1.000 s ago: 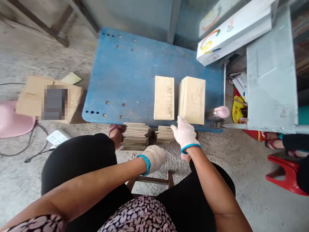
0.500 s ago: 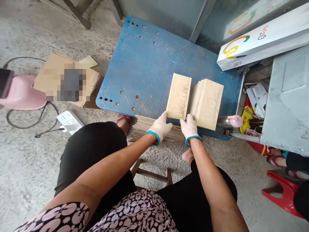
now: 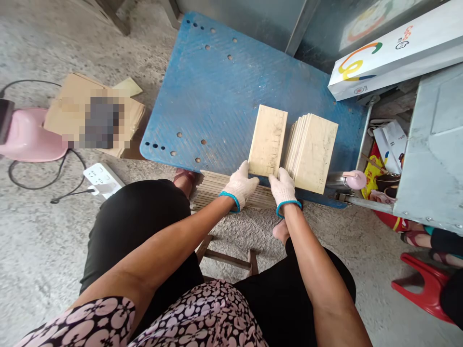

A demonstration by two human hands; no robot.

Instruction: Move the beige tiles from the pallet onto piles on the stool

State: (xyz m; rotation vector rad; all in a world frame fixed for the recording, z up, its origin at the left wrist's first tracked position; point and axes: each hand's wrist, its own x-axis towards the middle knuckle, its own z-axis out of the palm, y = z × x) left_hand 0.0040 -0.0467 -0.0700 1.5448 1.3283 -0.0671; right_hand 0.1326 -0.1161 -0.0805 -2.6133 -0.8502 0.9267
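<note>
board (image 3: 268,140) on platform (image 3: 213,96) | leaning stack (image 3: 313,152) right of it | floor stack (image 3: 217,189) below edge

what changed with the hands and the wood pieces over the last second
The left hand rose from the floor stack to the near end of the single wooden piece. The right hand shifted onto that end too. The leaning stack and blue platform kept their places.

No legible text on white box (image 3: 398,53)
</note>
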